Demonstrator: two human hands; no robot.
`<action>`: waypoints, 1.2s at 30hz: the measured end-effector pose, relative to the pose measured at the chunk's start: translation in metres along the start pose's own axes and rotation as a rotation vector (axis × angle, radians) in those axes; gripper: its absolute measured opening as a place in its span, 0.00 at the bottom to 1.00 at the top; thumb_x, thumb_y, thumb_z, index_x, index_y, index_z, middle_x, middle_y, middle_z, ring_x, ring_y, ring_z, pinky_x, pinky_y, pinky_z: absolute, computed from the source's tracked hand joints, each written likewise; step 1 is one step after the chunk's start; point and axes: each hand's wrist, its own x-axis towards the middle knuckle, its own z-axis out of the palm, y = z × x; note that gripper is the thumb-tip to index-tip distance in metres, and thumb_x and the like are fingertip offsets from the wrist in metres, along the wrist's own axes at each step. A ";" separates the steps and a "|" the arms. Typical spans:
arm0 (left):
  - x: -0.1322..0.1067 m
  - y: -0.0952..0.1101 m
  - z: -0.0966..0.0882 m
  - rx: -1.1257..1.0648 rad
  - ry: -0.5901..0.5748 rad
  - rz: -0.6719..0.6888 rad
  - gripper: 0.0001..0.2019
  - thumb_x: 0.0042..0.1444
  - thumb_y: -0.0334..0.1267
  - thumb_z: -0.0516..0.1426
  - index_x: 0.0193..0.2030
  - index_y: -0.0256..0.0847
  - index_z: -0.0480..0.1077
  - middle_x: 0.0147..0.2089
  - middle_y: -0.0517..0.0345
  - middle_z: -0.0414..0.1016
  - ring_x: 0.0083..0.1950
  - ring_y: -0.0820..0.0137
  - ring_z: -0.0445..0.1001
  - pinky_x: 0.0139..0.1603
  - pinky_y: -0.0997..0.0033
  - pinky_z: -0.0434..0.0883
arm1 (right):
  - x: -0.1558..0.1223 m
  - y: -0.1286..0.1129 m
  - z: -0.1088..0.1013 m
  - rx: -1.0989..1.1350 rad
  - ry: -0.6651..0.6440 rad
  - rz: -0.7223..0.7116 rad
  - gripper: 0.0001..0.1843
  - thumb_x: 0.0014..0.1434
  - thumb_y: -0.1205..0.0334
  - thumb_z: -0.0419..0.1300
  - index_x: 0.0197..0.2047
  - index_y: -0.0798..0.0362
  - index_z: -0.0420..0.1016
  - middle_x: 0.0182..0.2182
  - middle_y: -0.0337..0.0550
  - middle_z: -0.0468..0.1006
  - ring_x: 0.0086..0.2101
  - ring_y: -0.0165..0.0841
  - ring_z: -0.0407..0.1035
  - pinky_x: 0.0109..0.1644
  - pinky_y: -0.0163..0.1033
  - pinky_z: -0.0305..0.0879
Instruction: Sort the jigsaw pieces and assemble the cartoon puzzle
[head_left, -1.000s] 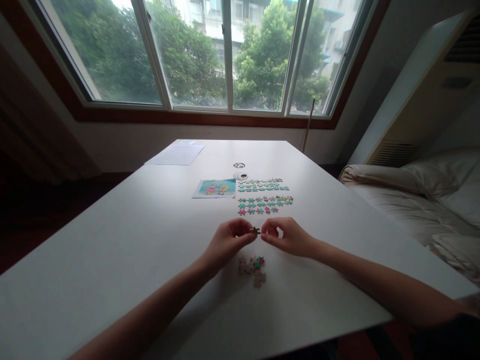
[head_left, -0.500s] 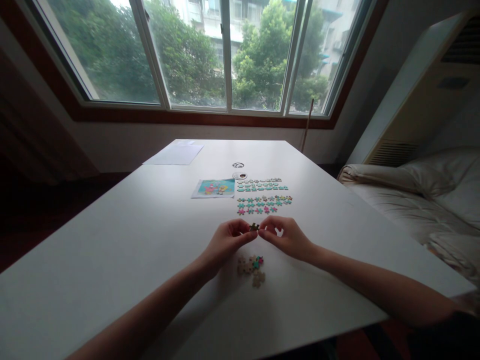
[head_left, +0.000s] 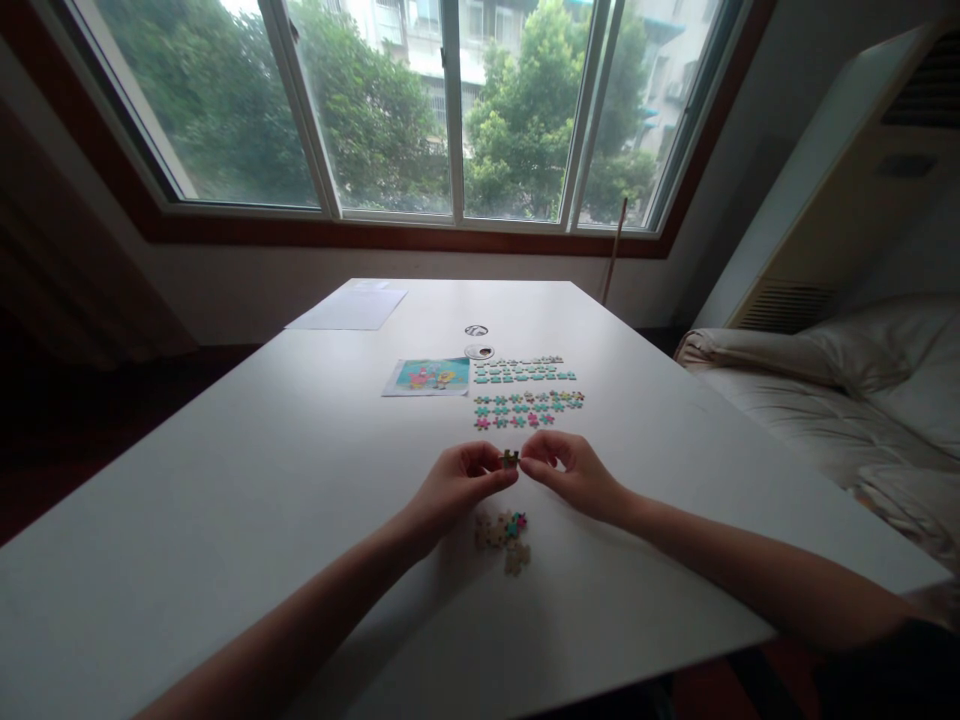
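A small jigsaw puzzle piece (head_left: 510,458), dark with a greenish and yellowish face, is held up between my two hands above the white table. My left hand (head_left: 465,478) pinches its left side between thumb and fingers. On its right side, the closed fingertips of my right hand (head_left: 570,470) pinch its edge. Nearer to me lies a loose pile of puzzle pieces (head_left: 495,532), mostly plain beige backs with a few teal and pink faces. Beyond my hands, sorted puzzle pieces (head_left: 521,408) in teal, pink and yellow lie in several rows.
Left of the rows lies a colourful cartoon picture sheet (head_left: 431,376). Two small round items (head_left: 478,352) sit behind it. White paper (head_left: 349,308) rests at the table's (head_left: 225,480) far left corner. A pale sofa (head_left: 817,390) stands to the right, and a window spans the back.
The puzzle piece has been turned between my fingers and now shows a different side. Both hands stay in nearly the same place; the pile and rows look unchanged.
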 end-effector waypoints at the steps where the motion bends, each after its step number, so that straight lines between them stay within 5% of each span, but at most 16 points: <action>1: 0.000 0.000 -0.001 0.035 -0.003 0.009 0.12 0.43 0.42 0.63 0.27 0.35 0.68 0.27 0.61 0.68 0.28 0.75 0.64 0.31 0.74 0.60 | 0.001 0.000 -0.002 0.012 0.016 -0.004 0.07 0.54 0.61 0.57 0.28 0.55 0.68 0.20 0.35 0.66 0.24 0.25 0.58 0.28 0.32 0.54; 9: 0.003 -0.001 -0.016 0.323 0.022 0.104 0.09 0.46 0.41 0.60 0.29 0.36 0.71 0.26 0.60 0.70 0.26 0.74 0.64 0.28 0.75 0.60 | 0.019 0.031 -0.032 0.067 0.192 0.006 0.10 0.53 0.58 0.58 0.27 0.55 0.68 0.22 0.35 0.64 0.25 0.26 0.57 0.30 0.33 0.56; 17: 0.005 -0.002 -0.016 0.355 0.027 0.109 0.09 0.47 0.41 0.59 0.28 0.36 0.71 0.26 0.59 0.70 0.27 0.73 0.65 0.28 0.75 0.61 | 0.021 0.037 -0.036 0.043 0.138 0.010 0.11 0.53 0.56 0.57 0.26 0.56 0.66 0.22 0.35 0.62 0.24 0.25 0.56 0.28 0.32 0.55; 22: 0.005 -0.003 -0.018 0.343 0.030 0.101 0.09 0.46 0.41 0.59 0.28 0.36 0.71 0.26 0.58 0.71 0.27 0.73 0.66 0.28 0.75 0.62 | 0.039 0.047 -0.051 -0.159 0.025 0.005 0.11 0.53 0.57 0.56 0.28 0.56 0.70 0.21 0.36 0.67 0.24 0.25 0.58 0.28 0.32 0.55; 31: 0.008 -0.005 -0.022 0.341 0.033 0.105 0.09 0.46 0.41 0.59 0.28 0.36 0.70 0.25 0.59 0.71 0.26 0.73 0.65 0.28 0.75 0.61 | 0.116 0.129 -0.133 -0.431 0.047 0.430 0.12 0.51 0.60 0.55 0.30 0.59 0.75 0.23 0.42 0.73 0.22 0.25 0.61 0.27 0.31 0.57; 36: 0.009 -0.007 -0.025 0.358 0.034 0.109 0.09 0.47 0.41 0.58 0.28 0.36 0.70 0.25 0.59 0.70 0.26 0.73 0.65 0.27 0.75 0.61 | 0.131 0.159 -0.150 -0.542 0.067 0.553 0.09 0.46 0.61 0.60 0.27 0.59 0.76 0.23 0.43 0.74 0.25 0.28 0.64 0.28 0.32 0.56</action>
